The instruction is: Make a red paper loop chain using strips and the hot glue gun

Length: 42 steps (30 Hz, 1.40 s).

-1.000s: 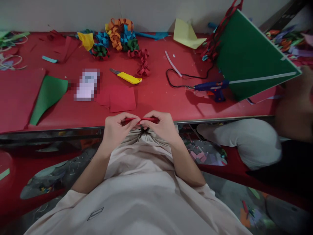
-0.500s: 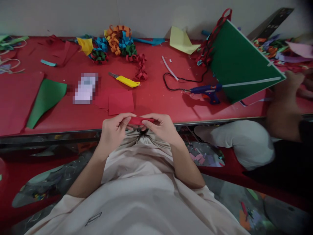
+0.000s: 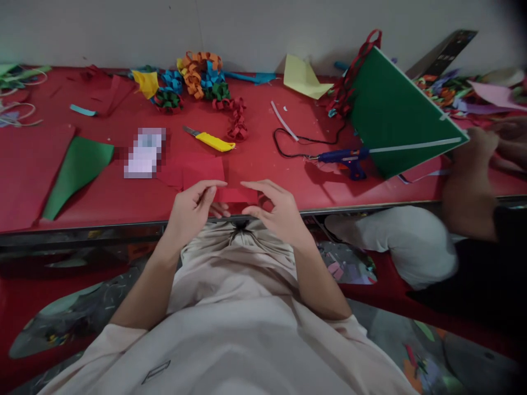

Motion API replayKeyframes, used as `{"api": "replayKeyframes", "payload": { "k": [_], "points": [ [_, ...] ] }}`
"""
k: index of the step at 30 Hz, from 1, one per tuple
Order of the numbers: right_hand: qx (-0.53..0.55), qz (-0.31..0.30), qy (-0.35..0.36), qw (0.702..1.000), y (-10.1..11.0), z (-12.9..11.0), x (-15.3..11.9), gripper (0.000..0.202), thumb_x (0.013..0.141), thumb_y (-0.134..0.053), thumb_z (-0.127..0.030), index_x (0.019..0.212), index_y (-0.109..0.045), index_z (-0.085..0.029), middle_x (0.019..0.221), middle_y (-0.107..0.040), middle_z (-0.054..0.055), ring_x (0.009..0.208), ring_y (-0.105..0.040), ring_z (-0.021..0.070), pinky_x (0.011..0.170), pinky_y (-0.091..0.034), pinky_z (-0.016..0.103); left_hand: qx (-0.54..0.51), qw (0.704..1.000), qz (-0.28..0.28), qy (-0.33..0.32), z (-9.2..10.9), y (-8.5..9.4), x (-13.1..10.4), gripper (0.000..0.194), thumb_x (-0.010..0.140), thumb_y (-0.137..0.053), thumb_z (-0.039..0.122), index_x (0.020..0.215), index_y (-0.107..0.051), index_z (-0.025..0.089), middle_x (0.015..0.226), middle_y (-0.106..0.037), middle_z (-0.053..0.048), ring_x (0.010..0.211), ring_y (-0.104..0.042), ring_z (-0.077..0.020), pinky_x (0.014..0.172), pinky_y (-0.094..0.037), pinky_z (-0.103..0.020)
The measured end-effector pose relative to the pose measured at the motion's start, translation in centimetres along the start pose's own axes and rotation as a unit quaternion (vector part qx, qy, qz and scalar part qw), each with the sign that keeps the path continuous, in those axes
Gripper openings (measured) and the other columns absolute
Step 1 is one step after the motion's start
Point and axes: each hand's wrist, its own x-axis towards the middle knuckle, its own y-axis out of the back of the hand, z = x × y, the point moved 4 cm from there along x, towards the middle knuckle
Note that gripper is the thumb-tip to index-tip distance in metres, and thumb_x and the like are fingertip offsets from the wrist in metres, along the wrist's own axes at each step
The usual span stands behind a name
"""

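Observation:
A folded strip of red paper [image 3: 237, 195] is at the front edge of the red table, between my two hands. My left hand [image 3: 194, 211] is at its left end, index finger stretched out, thumb apart from the fingertip and the other fingers spread below. On the other side my right hand [image 3: 275, 211] curves around the right end, with a gap between thumb and index finger. Neither hand visibly grips the paper, though some fingertips are partly hidden. Just beyond lie red paper pieces [image 3: 201, 169], hard to separate from the tabletop.
Beyond are a yellow utility knife [image 3: 214, 141], a blurred-out phone [image 3: 145, 153] and a paper chain [image 3: 201, 77]. A blue glue gun [image 3: 343, 158] stands by a green board [image 3: 399, 109]. Green paper [image 3: 78, 170] lies left. Another person's arm [image 3: 469, 181] is at right.
Both hands have loosened from the red paper they were pinching. My fingers have spread, and the folded strip shows more fully between them. The view has shifted slightly.

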Motion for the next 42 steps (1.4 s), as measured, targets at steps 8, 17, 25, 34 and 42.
{"api": "replayKeyframes", "payload": {
  "k": [8,17,25,34,42],
  "points": [
    [0.126,0.002,-0.070,0.990,-2.1,0.5,-0.3,0.026,0.095,-0.069,-0.037,0.115,-0.077,-0.021,0.105,-0.079,0.006,0.088,-0.072,0.0161,0.078,-0.058,0.027,0.025,0.999,0.004,-0.041,-0.7,0.1,-0.7,0.038,0.089,-0.078,0.049,0.114,-0.075,0.020,0.100,-0.079,-0.007,0.073,-0.076,-0.0173,0.068,-0.061,-0.025],
    [0.223,-0.017,-0.150,0.963,-1.9,0.6,-0.3,0.026,0.094,-0.063,-0.037,0.105,-0.080,-0.021,0.095,-0.079,0.003,0.081,-0.072,0.0151,0.078,-0.059,0.028,0.155,0.984,0.003,-0.083,0.9,0.1,-0.7,0.022,0.097,-0.065,0.033,0.109,-0.077,0.019,0.095,-0.079,-0.004,0.079,-0.073,-0.0146,0.073,-0.057,-0.021],
    [0.189,-0.002,-0.140,0.972,-1.6,0.3,-0.1,0.028,0.093,-0.066,-0.036,0.111,-0.079,-0.020,0.093,-0.078,0.003,0.069,-0.071,0.0126,0.067,-0.057,0.025,0.123,0.992,0.022,-0.034,0.6,0.3,-0.6,0.024,0.092,-0.068,0.035,0.104,-0.079,0.017,0.083,-0.077,-0.003,0.063,-0.065,-0.0115,0.057,-0.052,-0.018],
    [0.140,-0.015,-0.105,0.984,-1.4,0.1,-0.7,0.028,0.097,-0.059,-0.027,0.110,-0.083,-0.022,0.097,-0.082,0.004,0.078,-0.071,0.0139,0.072,-0.056,0.026,0.010,1.000,0.020,-0.001,0.6,0.1,-0.9,0.020,0.087,-0.071,0.032,0.097,-0.081,0.017,0.093,-0.080,-0.006,0.079,-0.074,-0.0169,0.067,-0.064,-0.024],
    [0.137,0.020,-0.121,0.983,-1.8,0.3,-0.3,0.029,0.097,-0.066,-0.039,0.116,-0.080,-0.022,0.106,-0.081,0.005,0.083,-0.072,0.0150,0.076,-0.056,0.026,0.058,0.997,0.058,-0.018,0.7,-0.1,-0.9,0.026,0.090,-0.074,0.037,0.107,-0.081,0.018,0.096,-0.080,-0.005,0.073,-0.070,-0.0130,0.065,-0.060,-0.021]
  ]
}}
